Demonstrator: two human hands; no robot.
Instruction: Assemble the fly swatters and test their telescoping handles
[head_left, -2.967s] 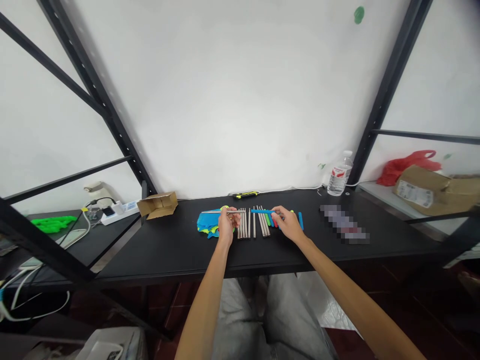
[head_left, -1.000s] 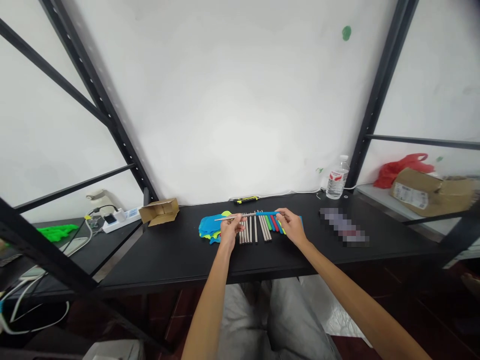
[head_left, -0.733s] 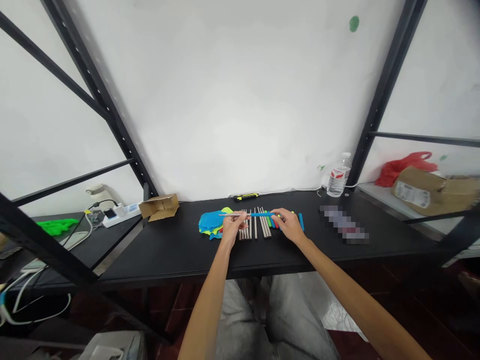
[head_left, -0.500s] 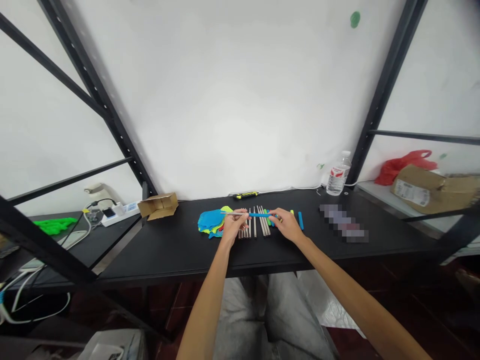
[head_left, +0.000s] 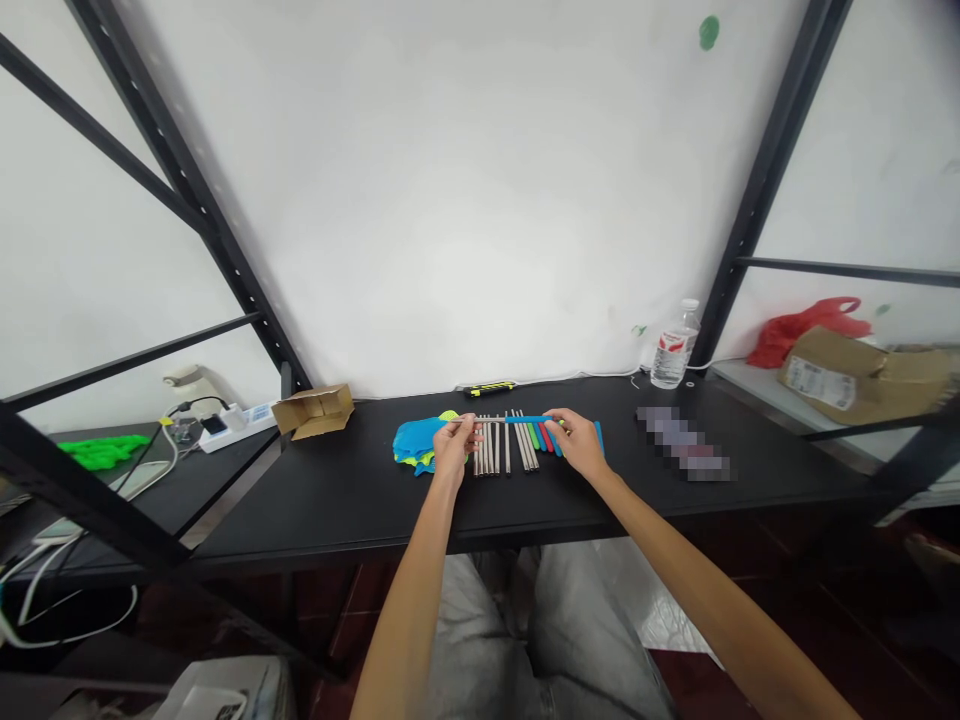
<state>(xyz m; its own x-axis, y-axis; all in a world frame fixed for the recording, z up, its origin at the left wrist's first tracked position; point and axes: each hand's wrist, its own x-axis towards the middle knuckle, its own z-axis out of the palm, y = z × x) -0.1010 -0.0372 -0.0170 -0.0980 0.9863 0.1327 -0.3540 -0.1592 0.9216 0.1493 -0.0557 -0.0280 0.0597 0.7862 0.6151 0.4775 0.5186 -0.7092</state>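
A thin silver metal rod (head_left: 491, 420) runs level above the desk, and a blue tube (head_left: 526, 420) lies in line with its right end. My left hand (head_left: 452, 446) is closed on the rod's left part. The fingers of my right hand (head_left: 576, 442) pinch the right end of the blue tube. Whether the rod goes inside the tube cannot be made out. Below them several silver metal rods (head_left: 493, 455) lie side by side, with coloured tubes (head_left: 541, 438) in green, red and blue at their right. Blue and yellow-green flat pieces (head_left: 415, 442) are piled beside my left hand.
An open cardboard box (head_left: 313, 412) stands at the left of the black desk (head_left: 322, 505). A black and yellow cutter-like tool (head_left: 489, 389) lies by the wall. On the right are a water bottle (head_left: 675, 345) and a blurred-out object (head_left: 682, 443). Black metal posts (head_left: 765, 190) flank the desk.
My left hand has moved left, and more bare metal shows between the hands. My right hand has shifted slightly right and up, still at the blue tube's end. The view has shifted slightly.
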